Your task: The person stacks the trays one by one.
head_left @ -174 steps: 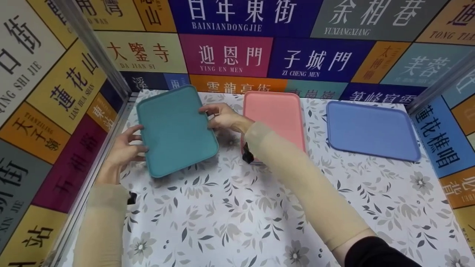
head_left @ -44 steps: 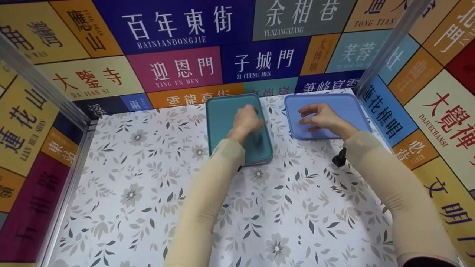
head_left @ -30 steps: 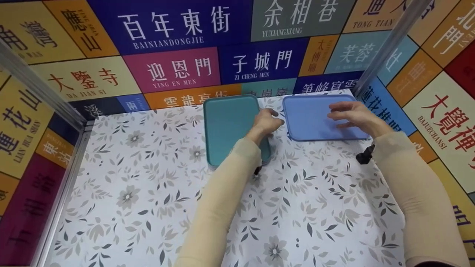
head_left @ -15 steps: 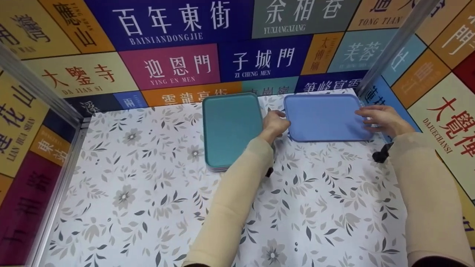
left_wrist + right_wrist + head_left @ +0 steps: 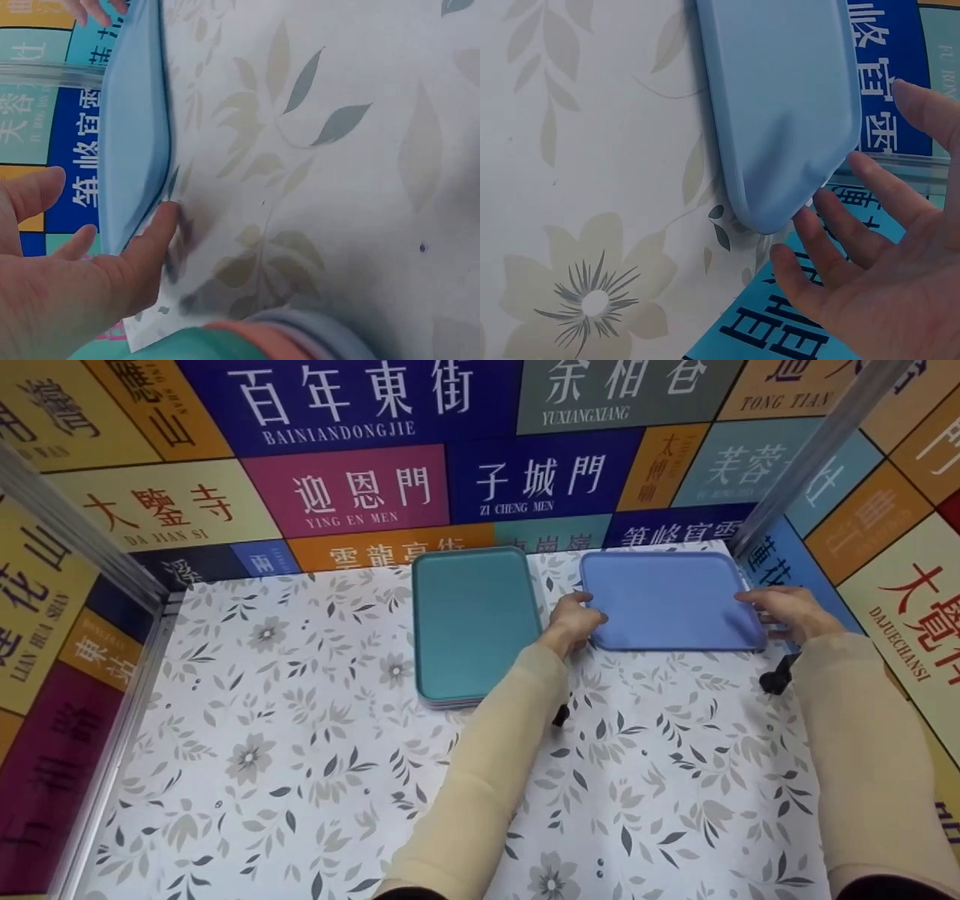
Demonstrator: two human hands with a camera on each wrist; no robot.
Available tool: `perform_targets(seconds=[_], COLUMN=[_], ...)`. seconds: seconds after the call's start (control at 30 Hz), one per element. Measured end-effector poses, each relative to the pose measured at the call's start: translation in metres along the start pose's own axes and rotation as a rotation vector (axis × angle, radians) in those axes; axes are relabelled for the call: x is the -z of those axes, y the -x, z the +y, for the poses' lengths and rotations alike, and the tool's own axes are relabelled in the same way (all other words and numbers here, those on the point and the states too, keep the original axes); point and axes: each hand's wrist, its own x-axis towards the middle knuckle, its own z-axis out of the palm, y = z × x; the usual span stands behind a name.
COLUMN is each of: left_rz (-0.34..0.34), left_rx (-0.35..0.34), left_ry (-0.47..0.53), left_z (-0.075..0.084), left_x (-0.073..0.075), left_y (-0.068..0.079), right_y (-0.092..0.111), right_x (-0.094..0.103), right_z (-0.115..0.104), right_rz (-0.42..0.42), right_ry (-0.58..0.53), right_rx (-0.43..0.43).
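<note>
A blue rectangular tray (image 5: 671,600) lies flat at the back right of the table, its long side running left to right. My left hand (image 5: 576,622) is at its left edge, between it and the teal tray (image 5: 474,622). In the left wrist view, the fingers (image 5: 154,232) reach toward the blue tray's end, with the thumb apart. My right hand (image 5: 796,611) is at the opposite short edge. The right wrist view has its fingertips (image 5: 802,217) right at the tray's rim, thumb spread away. The teal tray tops a stack, with coloured rims showing beneath.
A white floral cloth (image 5: 300,750) covers the table. Behind it stands a wall panel (image 5: 345,495) with coloured blocks of lettering, and more panels close off both sides. Metal posts (image 5: 802,457) stand at the corners, close behind the blue tray on the right.
The teal tray has gone from the left onto the stack, over the pink tray. My left hand has moved right, off the teal tray; my right hand has moved right to the blue tray's far edge.
</note>
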Motion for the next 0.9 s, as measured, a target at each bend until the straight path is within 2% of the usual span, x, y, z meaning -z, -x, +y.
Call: perform_targets(seconds=[0.1,0.2,0.37,0.43,0.53,0.63,0.73,0.9], left_rz=[-0.004,-0.021,-0.011,-0.011,-0.004,0.009,0.009,-0.017], left_rx=[-0.004,-0.016,-0.021,-0.009,-0.011,-0.036,-0.056,-0.071], left_ry=[0.038,0.056,-0.016,-0.02,-0.013,0.0,0.04,0.106], left_z=[-0.004,-0.01,-0.021,-0.022,-0.02,-0.014,-0.009,-0.002], left_x=[-0.004,-0.008,-0.013,-0.013,-0.01,-0.003,0.003,0.012], left_y=[-0.005,-0.02,-0.052,-0.055,-0.046,-0.028,-0.013,-0.002], right_y=[0.003,-0.001,-0.012,-0.014,-0.014,-0.012,-0.01,-0.007], right_x=[-0.005,-0.005,0.009,0.013,0.016,0.015,0.014,0.011], right_z=[-0.005,-0.003,0.009,0.013,0.019,0.024,0.027,0.029], right_rz=[-0.016,-0.034,-0.119,-0.137,-0.104,-0.061,-0.063,-0.042], right_ry=[-0.01,-0.009,0.008,0.022,0.059,0.077,0.07,0.038], right_rx=[-0.02,-0.029,-0.01,-0.001,0.024,0.056,0.077,0.073])
